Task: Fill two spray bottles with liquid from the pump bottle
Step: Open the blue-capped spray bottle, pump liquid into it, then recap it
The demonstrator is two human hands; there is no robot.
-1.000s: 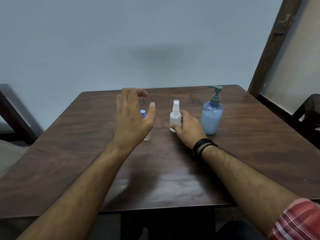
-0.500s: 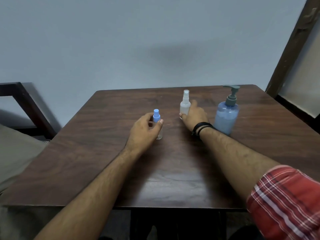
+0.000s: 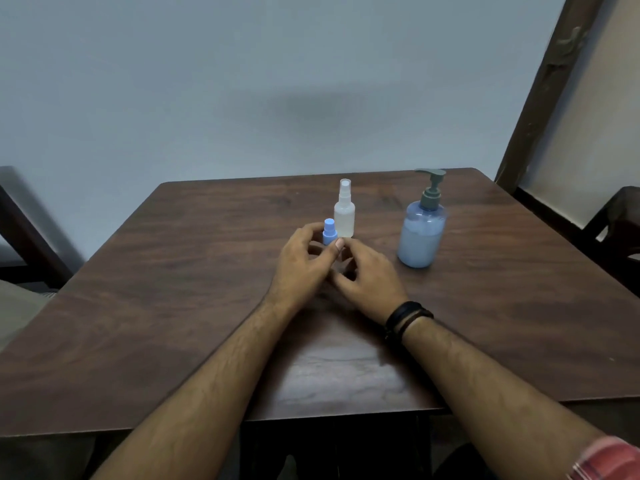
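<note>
Left fingers (image 3: pixel 313 233) curled round blue-capped spray bottle (image 3: pixel 329 231), right hand (image 3: pixel 369 277) alongside

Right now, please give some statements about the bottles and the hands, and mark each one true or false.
1. The left hand holds the blue-capped spray bottle. True.
2. The white spray bottle lies on its side. False: it stands upright.
3. The pump bottle stands to the right of both spray bottles. True.
4. The right hand grips the pump bottle. False: it is by the blue-capped bottle, apart from the pump bottle.
5. The blue cap is off. False: it is on.
</note>
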